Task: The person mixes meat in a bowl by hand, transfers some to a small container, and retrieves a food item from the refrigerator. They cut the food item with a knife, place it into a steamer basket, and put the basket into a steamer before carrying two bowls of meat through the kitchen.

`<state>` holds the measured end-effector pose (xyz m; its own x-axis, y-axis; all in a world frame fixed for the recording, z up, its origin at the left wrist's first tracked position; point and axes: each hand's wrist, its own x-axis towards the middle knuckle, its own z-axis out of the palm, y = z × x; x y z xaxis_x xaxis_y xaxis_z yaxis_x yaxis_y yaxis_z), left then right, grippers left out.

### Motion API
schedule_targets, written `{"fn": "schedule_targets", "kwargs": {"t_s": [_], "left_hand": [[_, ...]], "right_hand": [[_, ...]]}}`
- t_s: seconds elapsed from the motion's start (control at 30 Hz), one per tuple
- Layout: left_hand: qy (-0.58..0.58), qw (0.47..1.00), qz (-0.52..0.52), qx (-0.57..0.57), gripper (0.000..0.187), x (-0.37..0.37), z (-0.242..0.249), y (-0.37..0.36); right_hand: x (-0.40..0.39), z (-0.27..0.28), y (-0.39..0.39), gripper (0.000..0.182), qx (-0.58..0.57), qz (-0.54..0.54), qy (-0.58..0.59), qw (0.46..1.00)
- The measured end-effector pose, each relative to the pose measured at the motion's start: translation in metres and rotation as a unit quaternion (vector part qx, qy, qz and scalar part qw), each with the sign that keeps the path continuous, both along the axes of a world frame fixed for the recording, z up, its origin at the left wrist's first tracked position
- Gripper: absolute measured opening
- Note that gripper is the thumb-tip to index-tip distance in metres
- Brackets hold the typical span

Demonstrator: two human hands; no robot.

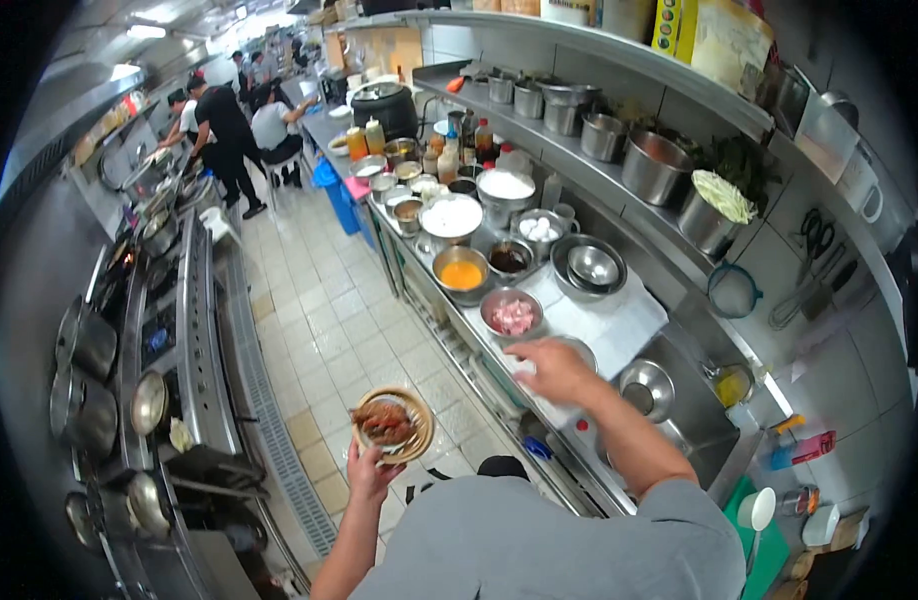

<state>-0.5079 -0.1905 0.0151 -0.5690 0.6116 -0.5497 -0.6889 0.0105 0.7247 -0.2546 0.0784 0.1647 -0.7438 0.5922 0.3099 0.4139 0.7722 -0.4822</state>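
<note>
My left hand (369,474) is closed on the edge of a small round bamboo steamer basket (425,422), held out over the floor beside the counter. In the basket sits a dish of glossy reddish-brown food pieces (385,423). Stretched out over the counter, my right hand (557,370) has its fingers apart, just below a metal bowl of raw pink meat (512,316). A metal bowl (583,352) is partly hidden behind this hand. A white cloth (624,318) lies flat on the counter beyond it.
Bowls of orange liquid (461,275), dark sauce (510,259) and white powder (450,217) line the counter. A sink (694,420) lies to the right. Stoves (184,350) stand left across the tiled aisle (324,310). Several people (229,125) are farther down. A shelf (619,180) holds metal pots.
</note>
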Motion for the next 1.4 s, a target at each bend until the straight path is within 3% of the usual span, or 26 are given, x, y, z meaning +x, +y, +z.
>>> {"fn": "schedule_targets", "kwargs": {"t_s": [0.07, 0.13, 0.2, 0.23, 0.27, 0.33, 0.37, 0.4, 0.43, 0.5, 0.53, 0.6, 0.87, 1.0, 1.13, 1.2, 1.23, 1.27, 1.3, 1.4], "left_hand": [[0.009, 1.0, 0.002, 0.018, 0.064, -0.033, -0.001, -0.013], [0.016, 0.999, 0.02, 0.02, 0.063, -0.06, -0.008, -0.023], [0.009, 0.996, 0.077, 0.046, 0.064, -0.081, -0.012, -0.026], [0.012, 0.995, 0.083, 0.049, 0.064, -0.087, -0.008, -0.024], [0.024, 0.992, 0.111, 0.046, 0.068, -0.091, -0.004, -0.025], [0.032, 0.984, 0.168, 0.041, 0.072, -0.095, -0.001, -0.02], [0.038, 0.979, 0.192, 0.057, 0.073, -0.096, 0.003, -0.017], [0.047, 0.971, 0.223, 0.074, 0.074, -0.097, 0.006, -0.016], [0.037, 0.963, 0.254, 0.085, 0.074, -0.098, 0.007, -0.011], [0.052, 0.953, 0.283, 0.094, 0.074, -0.105, -0.001, -0.012], [0.059, 0.955, 0.271, 0.102, 0.073, -0.106, -0.006, -0.017], [0.052, 0.942, 0.32, 0.084, 0.073, -0.102, -0.005, -0.014], [0.005, 0.895, 0.441, 0.071, 0.074, -0.091, -0.028, -0.051], [0.0, 0.905, 0.424, 0.027, 0.073, -0.084, -0.015, -0.064], [0.036, 0.92, 0.381, 0.088, 0.072, -0.092, -0.02, -0.069], [0.014, 0.908, 0.416, 0.044, 0.071, -0.088, -0.002, -0.061], [0.016, 0.919, 0.392, 0.045, 0.071, -0.089, 0.0, -0.059], [0.007, 0.913, 0.406, 0.035, 0.071, -0.087, 0.001, -0.059], [-0.005, 0.906, 0.424, 0.023, 0.07, -0.087, 0.002, -0.058], [0.013, 0.92, 0.388, 0.048, 0.07, -0.092, -0.01, -0.057]], "right_hand": [[-0.011, 0.054, 0.047, 0.022, -0.045, -0.059, -0.053, 0.996], [-0.018, 0.1, 0.121, 0.023, 0.103, -0.133, -0.105, 0.98], [-0.026, 0.16, 0.198, 0.026, 0.123, -0.18, -0.059, 0.974], [-0.032, 0.186, 0.238, 0.026, 0.163, -0.251, -0.083, 0.951], [-0.033, 0.208, 0.288, 0.024, 0.164, -0.255, -0.095, 0.948], [-0.036, 0.216, 0.414, 0.021, 0.223, -0.348, -0.184, 0.892], [-0.042, 0.228, 0.422, 0.02, 0.208, -0.344, -0.2, 0.893], [-0.034, 0.21, 0.493, 0.023, 0.105, -0.372, -0.119, 0.915], [-0.033, 0.197, 0.526, 0.029, 0.167, -0.377, -0.201, 0.889], [-0.031, 0.172, 0.569, 0.04, 0.239, -0.402, -0.229, 0.854], [-0.035, 0.173, 0.58, 0.045, 0.133, -0.387, -0.308, 0.859], [-0.023, 0.136, 0.658, 0.051, 0.11, -0.389, -0.307, 0.861], [-0.042, 0.131, 0.696, 0.053, 0.113, -0.322, -0.291, 0.894], [-0.057, 0.134, 0.697, 0.054, 0.119, -0.316, -0.276, 0.9], [0.0, 0.121, 0.707, 0.055, 0.163, -0.37, -0.27, 0.874], [0.004, 0.105, 0.721, 0.055, 0.186, -0.416, -0.222, 0.862], [-0.02, 0.143, 0.643, 0.048, 0.151, -0.328, -0.339, 0.869], [-0.027, 0.158, 0.616, 0.034, 0.089, -0.354, -0.277, 0.889], [-0.029, 0.162, 0.608, 0.023, 0.118, -0.379, -0.266, 0.879], [-0.037, 0.185, 0.572, 0.025, 0.023, -0.382, -0.289, 0.877]]}}
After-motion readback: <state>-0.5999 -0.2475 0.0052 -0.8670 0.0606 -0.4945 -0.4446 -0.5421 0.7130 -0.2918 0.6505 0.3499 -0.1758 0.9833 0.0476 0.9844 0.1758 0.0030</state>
